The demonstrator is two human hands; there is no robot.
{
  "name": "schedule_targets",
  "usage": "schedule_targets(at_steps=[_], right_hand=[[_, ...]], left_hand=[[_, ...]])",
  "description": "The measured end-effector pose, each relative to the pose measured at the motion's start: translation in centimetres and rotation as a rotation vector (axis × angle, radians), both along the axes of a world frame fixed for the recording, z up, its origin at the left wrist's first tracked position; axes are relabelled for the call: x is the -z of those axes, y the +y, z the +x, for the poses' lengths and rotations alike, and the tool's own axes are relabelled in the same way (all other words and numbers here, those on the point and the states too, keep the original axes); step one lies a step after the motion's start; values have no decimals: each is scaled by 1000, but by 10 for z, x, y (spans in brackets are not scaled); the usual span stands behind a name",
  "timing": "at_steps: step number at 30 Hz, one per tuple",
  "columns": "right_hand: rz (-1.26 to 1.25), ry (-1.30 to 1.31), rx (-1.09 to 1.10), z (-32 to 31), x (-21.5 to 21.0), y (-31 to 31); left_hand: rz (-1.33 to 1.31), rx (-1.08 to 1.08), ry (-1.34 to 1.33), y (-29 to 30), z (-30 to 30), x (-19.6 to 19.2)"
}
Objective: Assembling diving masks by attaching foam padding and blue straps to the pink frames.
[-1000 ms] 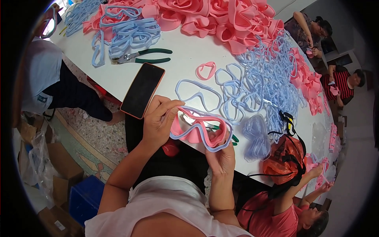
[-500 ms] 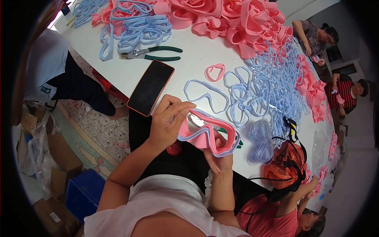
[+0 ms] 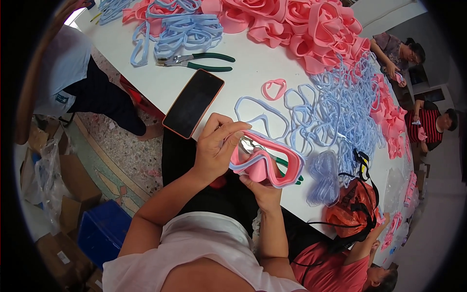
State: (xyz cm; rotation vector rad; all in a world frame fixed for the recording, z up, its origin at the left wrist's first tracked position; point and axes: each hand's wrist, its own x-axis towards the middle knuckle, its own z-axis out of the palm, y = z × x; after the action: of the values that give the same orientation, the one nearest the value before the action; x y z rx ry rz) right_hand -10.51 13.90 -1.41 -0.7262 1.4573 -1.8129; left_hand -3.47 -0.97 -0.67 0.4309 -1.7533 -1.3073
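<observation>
Between my two hands is a diving mask [image 3: 259,169] with a pink soft skirt and a light blue frame round its rim. My left hand [image 3: 214,148] pinches its upper left corner between thumb and fingers. From below, my right hand [image 3: 266,194] grips the lower edge near the nose pocket, its fingers partly hidden behind the mask. Green-handled pliers [image 3: 297,178] lie on the table behind the mask, partly covered by it. Just beyond my hands rest a loose light blue frame [image 3: 239,103] and a small pink ring [image 3: 265,92].
A black-screened phone [image 3: 193,103] and other green-handled pliers [image 3: 209,68] lie at left. Heaps of pink skirts [image 3: 316,29] and blue frames [image 3: 348,107] cover the far side. Clear lenses [image 3: 323,180] and an orange bag [image 3: 343,214] are at right. Several people are nearby.
My right hand has shifted left along the mask's lower edge, toward the nose pocket. The mask has tilted slightly, and the whole scene sits a little farther right in view.
</observation>
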Motion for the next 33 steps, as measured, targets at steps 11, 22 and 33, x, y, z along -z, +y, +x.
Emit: schedule_targets(at_steps=[11,22,33], right_hand=[[-188,112,456,12,23,-20],[-215,-500,242,5,-1,-14],[-117,-132,38,-12,7,1]], left_hand=[[67,39,25,14,-7,3],[27,46,42,19,-11,3],[84,82,-11,7,-14,-4]])
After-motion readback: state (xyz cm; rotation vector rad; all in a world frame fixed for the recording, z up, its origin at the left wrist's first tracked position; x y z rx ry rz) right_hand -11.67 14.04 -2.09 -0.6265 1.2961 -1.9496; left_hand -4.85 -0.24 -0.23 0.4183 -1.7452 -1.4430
